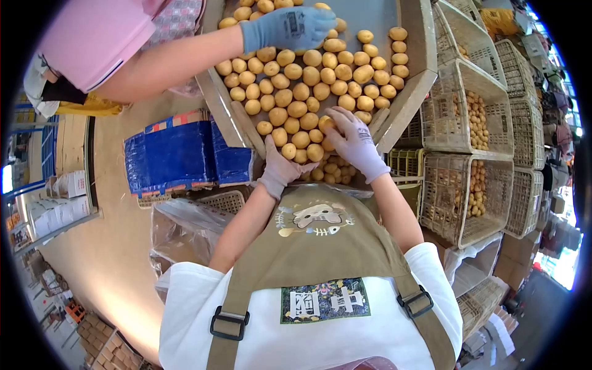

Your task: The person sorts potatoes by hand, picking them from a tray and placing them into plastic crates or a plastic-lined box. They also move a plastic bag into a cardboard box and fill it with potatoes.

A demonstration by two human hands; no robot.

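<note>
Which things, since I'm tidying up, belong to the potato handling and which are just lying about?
In the job:
- potatoes
- sloping-sided tray
- left hand
- right hand
- co-worker's gloved hand
- probably the potato crates

Apparently just lying about:
- blue-covered box
- clear plastic
- white cartons

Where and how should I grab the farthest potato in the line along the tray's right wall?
Probably around its rounded upper sides, from above and left: the farthest potato has bare tray on its left, while the right wall and next potato crowd it.
</note>
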